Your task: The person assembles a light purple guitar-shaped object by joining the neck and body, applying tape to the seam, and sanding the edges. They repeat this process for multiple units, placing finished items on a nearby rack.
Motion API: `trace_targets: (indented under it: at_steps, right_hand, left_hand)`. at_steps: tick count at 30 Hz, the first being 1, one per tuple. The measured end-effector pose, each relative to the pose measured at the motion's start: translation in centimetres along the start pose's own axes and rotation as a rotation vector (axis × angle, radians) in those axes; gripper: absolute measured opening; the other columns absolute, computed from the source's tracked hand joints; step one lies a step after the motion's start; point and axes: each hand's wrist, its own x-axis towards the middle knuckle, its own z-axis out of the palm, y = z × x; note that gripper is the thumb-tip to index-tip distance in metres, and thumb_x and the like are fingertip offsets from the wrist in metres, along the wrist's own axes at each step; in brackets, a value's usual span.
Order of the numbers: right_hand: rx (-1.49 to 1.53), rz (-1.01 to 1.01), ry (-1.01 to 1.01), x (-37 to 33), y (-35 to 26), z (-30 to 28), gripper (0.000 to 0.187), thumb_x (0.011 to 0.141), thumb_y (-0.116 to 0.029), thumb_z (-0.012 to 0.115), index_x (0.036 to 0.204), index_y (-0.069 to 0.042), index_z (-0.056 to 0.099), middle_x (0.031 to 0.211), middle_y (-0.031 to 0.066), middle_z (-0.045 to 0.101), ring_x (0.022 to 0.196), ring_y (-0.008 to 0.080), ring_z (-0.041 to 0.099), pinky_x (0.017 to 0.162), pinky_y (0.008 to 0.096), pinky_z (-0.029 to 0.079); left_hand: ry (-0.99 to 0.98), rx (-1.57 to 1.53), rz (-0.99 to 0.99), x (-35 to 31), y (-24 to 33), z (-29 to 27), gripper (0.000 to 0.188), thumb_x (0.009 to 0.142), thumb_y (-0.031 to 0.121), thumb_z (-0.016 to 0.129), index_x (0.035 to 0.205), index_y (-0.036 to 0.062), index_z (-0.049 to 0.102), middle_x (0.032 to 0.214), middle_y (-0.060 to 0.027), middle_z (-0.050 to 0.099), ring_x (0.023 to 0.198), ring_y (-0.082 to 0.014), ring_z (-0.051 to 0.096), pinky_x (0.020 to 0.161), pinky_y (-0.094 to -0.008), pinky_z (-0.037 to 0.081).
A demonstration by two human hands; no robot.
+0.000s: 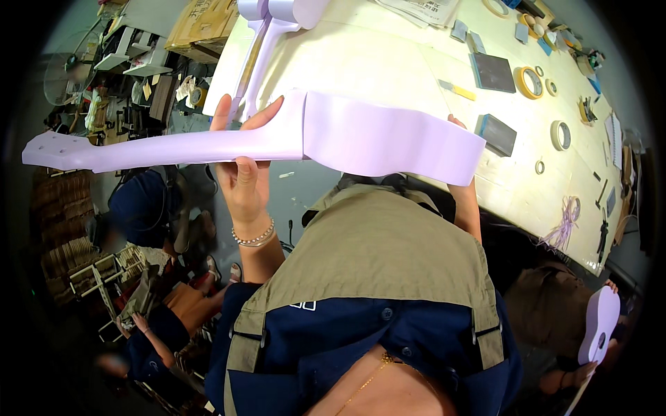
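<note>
A pale lilac ukulele (388, 139) is held sideways across my front, its headstock at the far left and its rounded body at the right. My left hand (244, 186) closes around the neck near the heel, with the thumb on the near side and fingers showing beyond the far edge. At the right end of the body, my right hand (463, 195) grips the ukulele; fingertips show past its far edge, and most of that hand is hidden behind the body. More lilac ukuleles (281, 29) lie at the table's far left corner.
On the cream table (409, 76) are dark sanding blocks (494, 73), tape rolls (531, 82), a yellow knife (459, 90), newspaper (427, 8) and purple string (565, 220). A person in a dark cap (142, 208) is at left; another at lower right holds a lilac ukulele (601, 322).
</note>
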Motion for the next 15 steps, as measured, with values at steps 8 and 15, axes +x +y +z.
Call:
trace_targets:
  at_steps: [8, 15]
  right_hand:
    - [0.028, 0.007, -0.059, -0.4, 2.2, 0.5, 0.054, 0.084, -0.016, 0.056, 0.131, 0.0, 0.035, 0.136, 0.0151, 0.035, 0.124, 0.0215, 0.035, 0.101, 0.0308, 0.029]
    - [-0.019, 0.064, -0.04, -0.6, 0.5, 0.7, 0.053, 0.084, -0.017, 0.055, 0.13, 0.001, 0.035, 0.136, 0.0152, 0.036, 0.123, 0.0224, 0.038, 0.1, 0.0307, 0.03]
  left_hand:
    - [-0.046, 0.074, 0.037, 0.5, 0.4, 0.8, 0.078, 0.086, 0.037, 0.056, 0.138, 0.001, 0.011, 0.114, -0.0282, 0.053, 0.104, -0.0245, 0.056, 0.09, -0.0305, 0.041]
    - [0.109, 0.022, 0.016, 0.4, -0.4, 1.0, 0.07, 0.093, 0.034, 0.043, 0.141, 0.0077, 0.0, 0.118, -0.0296, 0.049, 0.111, -0.0264, 0.05, 0.092, -0.0341, 0.039]
